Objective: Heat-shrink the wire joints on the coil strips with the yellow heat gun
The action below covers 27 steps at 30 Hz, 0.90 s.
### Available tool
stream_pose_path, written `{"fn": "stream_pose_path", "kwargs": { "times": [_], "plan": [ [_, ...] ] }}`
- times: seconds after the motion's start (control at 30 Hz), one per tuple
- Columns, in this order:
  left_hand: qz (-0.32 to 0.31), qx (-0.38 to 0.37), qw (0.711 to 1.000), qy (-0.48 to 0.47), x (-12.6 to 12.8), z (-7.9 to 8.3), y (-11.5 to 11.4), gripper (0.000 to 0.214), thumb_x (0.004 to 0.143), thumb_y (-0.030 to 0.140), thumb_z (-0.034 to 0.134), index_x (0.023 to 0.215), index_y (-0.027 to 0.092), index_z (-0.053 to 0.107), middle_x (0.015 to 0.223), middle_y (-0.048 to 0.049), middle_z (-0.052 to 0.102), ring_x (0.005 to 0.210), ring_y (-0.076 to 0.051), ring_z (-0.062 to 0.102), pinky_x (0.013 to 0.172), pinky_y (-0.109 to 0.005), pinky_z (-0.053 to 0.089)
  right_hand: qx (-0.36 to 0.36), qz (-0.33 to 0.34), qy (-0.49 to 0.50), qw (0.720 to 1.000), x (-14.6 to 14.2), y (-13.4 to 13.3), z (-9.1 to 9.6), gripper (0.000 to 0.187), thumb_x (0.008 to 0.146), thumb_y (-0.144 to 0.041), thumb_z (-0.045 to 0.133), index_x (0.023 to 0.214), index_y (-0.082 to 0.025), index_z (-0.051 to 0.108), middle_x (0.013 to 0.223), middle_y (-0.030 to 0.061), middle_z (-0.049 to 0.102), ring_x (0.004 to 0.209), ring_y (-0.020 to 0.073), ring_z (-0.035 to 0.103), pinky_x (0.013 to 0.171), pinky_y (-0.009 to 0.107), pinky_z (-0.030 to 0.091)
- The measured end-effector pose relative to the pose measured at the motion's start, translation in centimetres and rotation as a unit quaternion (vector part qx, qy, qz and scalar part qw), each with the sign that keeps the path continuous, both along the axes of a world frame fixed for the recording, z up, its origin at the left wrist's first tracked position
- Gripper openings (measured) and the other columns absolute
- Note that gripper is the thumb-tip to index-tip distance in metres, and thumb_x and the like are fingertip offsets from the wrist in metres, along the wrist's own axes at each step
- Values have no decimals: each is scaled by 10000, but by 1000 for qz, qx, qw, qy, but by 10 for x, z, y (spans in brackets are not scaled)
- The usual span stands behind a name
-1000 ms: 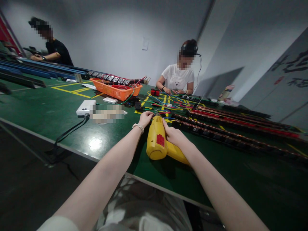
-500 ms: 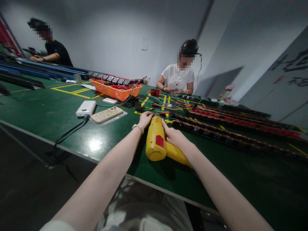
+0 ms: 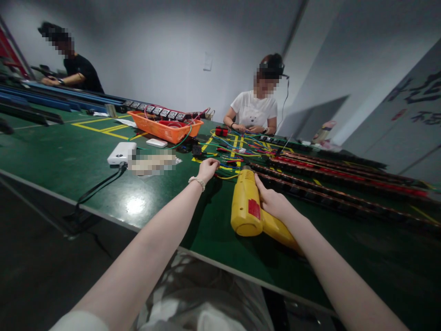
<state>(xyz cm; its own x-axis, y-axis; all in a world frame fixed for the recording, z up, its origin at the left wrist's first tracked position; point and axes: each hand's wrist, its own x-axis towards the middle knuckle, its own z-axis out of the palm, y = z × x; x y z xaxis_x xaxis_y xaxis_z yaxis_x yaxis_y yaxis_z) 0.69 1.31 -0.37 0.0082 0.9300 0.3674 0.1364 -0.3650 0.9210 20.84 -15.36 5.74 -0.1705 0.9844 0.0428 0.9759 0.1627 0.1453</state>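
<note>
My right hand point(image 3: 277, 202) is wrapped round the handle of a yellow heat gun point(image 3: 245, 197) with a red patch on its body. The gun's nozzle points away from me, over the near ends of the wiring. To its left, my left hand point(image 3: 208, 169) is closed in a pinch at the ends of several thin coloured wires point(image 3: 229, 166). Exactly which strands the fingers grip is too small to tell. A gap separates the nozzle from my left fingertips.
An orange basket point(image 3: 165, 133) holds parts and leads. A white power bank point(image 3: 121, 153) with a black cable lies left, beside a blurred-out flat object point(image 3: 153, 163). Long copper-wired strips point(image 3: 310, 186) stretch right. Across the green table point(image 3: 165, 195) a person in white point(image 3: 255, 110) works; another point(image 3: 82, 73) is far left.
The heat gun has moved right with my right hand, away from my left hand. My left hand stays nearly in place, and the wires beside it now show more.
</note>
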Motion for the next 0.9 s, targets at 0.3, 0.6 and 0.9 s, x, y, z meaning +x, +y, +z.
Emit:
{"fn": "stream_pose_path", "kwargs": {
  "times": [0.3, 0.6, 0.9],
  "plan": [
    [-4, -10, 1000, -12, 1, 1, 0, 198, 700, 211, 474, 772, 126, 637, 762, -64, 651, 609, -104, 572, 586, -207, 448, -1, -42, -1, 999, 14, -8, 1, 770, 767, -207, 400, 1396, -152, -42, 935, 138, 630, 755, 252, 620, 598, 280, 386],
    [10, -21, 1000, -4, 3, 6, -5, 192, 710, 197, 461, 769, 120, 628, 745, -66, 647, 598, -114, 578, 581, -215, 445, 7, -37, -14, 999, 9, -9, 7, 795, 759, -213, 402, 1389, -119, -74, 948, 137, 630, 769, 265, 614, 608, 293, 386],
    [11, -28, 1000, 9, 3, 14, -15, 186, 719, 230, 465, 720, 128, 620, 674, -42, 624, 615, -121, 546, 610, -220, 413, 15, -41, -30, 999, 5, -12, 7, 774, 778, -187, 377, 1383, -100, -97, 945, 155, 622, 765, 256, 608, 615, 297, 389]
  ]
}}
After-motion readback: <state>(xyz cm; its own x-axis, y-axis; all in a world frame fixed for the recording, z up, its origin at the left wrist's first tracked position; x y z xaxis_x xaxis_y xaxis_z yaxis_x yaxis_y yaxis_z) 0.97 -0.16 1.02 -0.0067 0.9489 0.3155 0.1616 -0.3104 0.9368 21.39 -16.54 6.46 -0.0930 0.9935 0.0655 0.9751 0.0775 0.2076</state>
